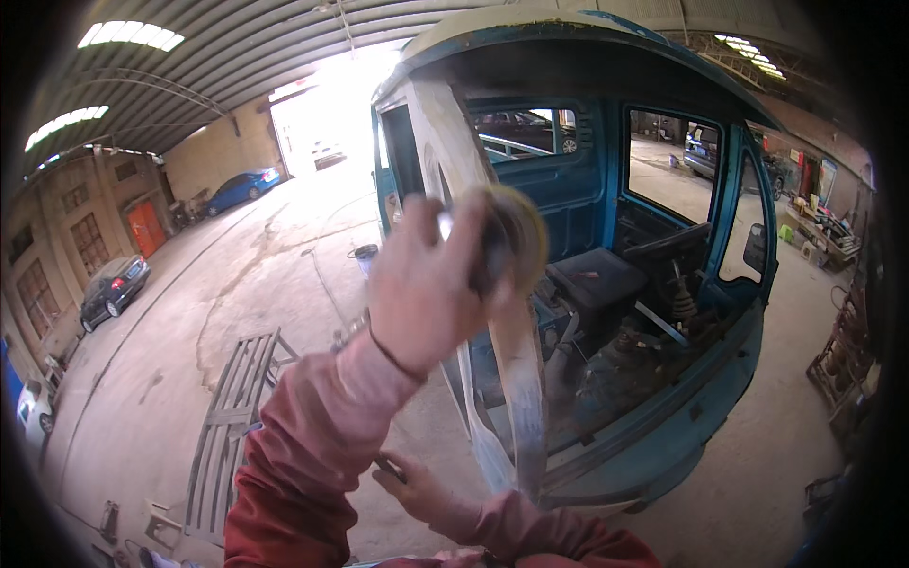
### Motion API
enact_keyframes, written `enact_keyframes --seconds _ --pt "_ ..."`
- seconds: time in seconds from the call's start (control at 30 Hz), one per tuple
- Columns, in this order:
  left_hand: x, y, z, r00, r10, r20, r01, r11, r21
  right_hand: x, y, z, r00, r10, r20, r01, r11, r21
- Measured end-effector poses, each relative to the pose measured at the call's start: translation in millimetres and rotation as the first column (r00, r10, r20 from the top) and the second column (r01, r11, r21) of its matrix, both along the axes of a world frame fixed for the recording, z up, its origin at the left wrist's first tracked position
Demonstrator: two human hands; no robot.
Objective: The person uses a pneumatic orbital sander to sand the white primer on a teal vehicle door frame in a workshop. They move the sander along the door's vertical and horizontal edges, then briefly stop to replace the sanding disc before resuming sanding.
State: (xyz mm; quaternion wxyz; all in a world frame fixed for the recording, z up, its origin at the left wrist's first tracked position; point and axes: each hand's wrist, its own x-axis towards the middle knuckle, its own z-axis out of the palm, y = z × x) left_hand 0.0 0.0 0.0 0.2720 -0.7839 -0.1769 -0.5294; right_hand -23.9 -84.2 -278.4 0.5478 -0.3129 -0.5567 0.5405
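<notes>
My left hand (421, 293) is raised at the vehicle's front pillar, its fingers curled round a disc-shaped tool (516, 237) with a yellowish rim. Motion smears both the hand and the tool, so its exact kind is unclear. Behind and below it runs the pillar (519, 388), patchy white and grey, part of a blue vehicle cab (653, 454) without windscreen glass. Lower down, my right hand (421, 492) is closed round a thin dark thing (388, 467), mostly hidden by its fingers, to the left of the pillar's foot.
Inside the cab are a dark seat box (597, 279) and a gear lever (680, 293). A slatted metal bench (227, 426) stands on the floor to the left, with a small stool (163, 523) beside it. Parked cars line the left side; metal racks (838, 369) stand at the right.
</notes>
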Motion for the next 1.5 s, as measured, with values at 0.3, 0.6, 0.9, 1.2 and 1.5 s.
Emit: enact_keyframes --seconds 0.3,0.6,0.9,1.2,1.5 --pt "-24 -49 -74 0.930 -0.138 -0.339 0.164 0.985 0.048 -19 -3 -40 0.969 -0.233 0.083 0.197 0.929 0.312" --pt "-22 -8 -37 0.982 -0.163 -0.092 0.159 0.986 -0.051 -2 17 -23 0.996 -0.076 0.043 0.076 0.997 0.001" --pt "-22 -6 -30 0.987 -0.143 -0.075 0.134 0.984 -0.118 -12 13 -24 0.995 -0.095 0.022 0.096 0.993 -0.074" --pt "-44 -30 -98 0.940 -0.298 -0.166 0.284 0.954 -0.099 -25 -2 -64 0.995 -0.086 0.049 0.088 0.995 -0.050" --pt "-93 -27 -151 0.952 -0.288 0.102 0.306 0.886 -0.348 -51 -38 -117 0.993 -0.059 0.104 0.077 0.981 -0.180"
